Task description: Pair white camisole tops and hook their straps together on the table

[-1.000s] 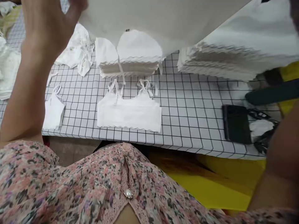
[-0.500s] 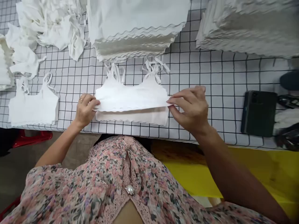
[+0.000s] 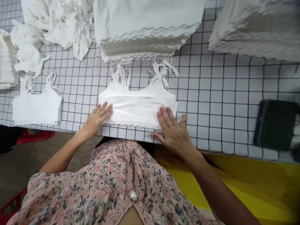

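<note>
Both ends of the white top (image 3: 134, 107) on the checked cloth (image 3: 222, 103) lie under flattened fingers, left hand (image 3: 95, 121) and spread right hand (image 3: 174, 132) pinching nothing; its upper layer, pinched up earlier, now lies flat.

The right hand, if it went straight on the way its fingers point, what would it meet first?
The top, since the right hand rests on it. Past that, probably the large stack farther back, though the exact line and height are hard to judge.
</note>
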Demonstrator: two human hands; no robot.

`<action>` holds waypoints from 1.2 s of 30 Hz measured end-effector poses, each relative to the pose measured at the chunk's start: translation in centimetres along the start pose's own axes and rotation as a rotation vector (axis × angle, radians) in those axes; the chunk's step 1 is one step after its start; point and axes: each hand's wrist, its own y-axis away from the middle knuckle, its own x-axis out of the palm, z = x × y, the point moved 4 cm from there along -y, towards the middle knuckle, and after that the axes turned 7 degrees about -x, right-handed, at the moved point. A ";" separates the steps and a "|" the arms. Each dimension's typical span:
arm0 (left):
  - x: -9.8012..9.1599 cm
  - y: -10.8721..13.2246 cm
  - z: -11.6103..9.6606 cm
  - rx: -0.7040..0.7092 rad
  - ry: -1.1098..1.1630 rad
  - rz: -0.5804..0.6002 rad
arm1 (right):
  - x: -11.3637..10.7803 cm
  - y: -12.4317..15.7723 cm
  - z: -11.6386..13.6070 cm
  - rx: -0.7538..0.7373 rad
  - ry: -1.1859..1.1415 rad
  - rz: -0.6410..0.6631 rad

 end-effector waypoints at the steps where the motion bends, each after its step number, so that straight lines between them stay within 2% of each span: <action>1: -0.3 -0.4 0.3 -0.017 0.045 -0.010 | 0.1 0.1 0.0 0.012 -0.010 0.000; 3: -1.5 -2.1 1.3 -0.084 0.133 -0.101 | -0.2 -0.3 -0.3 0.011 -0.021 -0.051; 6: -2.9 -6.7 3.7 -0.255 0.228 -0.226 | -1.1 -2.5 -0.4 -0.068 -0.031 -0.185; 10: -2.1 -13.6 6.6 -0.553 0.373 -0.182 | -1.7 -6.9 0.1 -0.179 -0.051 -0.288; 13: -0.8 -16.1 7.0 -0.633 0.413 -0.142 | -1.8 -10.1 -0.2 -0.247 -0.115 -0.338; 16: 0.1 -16.2 6.7 -0.617 0.479 -0.193 | -1.6 -14.0 -1.6 -0.279 -0.252 -0.365; 18: 0.3 -15.6 6.3 -0.561 0.506 -0.253 | -1.0 -17.6 -2.6 -0.262 -0.326 -0.326; 20: 0.3 -15.0 5.9 -0.489 0.488 -0.293 | -0.1 -21.6 -3.1 -0.268 -0.369 -0.219; 22: 0.3 -14.6 5.5 -0.433 0.435 -0.304 | 1.0 -25.5 -2.9 -0.337 -0.391 -0.067; 25: 0.2 -14.4 5.3 -0.395 0.360 -0.297 | 2.1 -29.4 -2.4 -0.424 -0.349 0.196; 28: 0.4 -14.5 5.3 -0.379 0.309 -0.277 | 2.1 -30.6 -3.1 -0.453 -0.356 0.325; 33: 0.9 -14.6 5.4 -0.350 0.282 -0.264 | -0.1 -29.3 -7.3 -0.410 -0.433 0.241; 36: 1.2 -14.5 5.3 -0.361 0.306 -0.276 | -2.6 -27.5 -10.0 -0.365 -0.419 0.171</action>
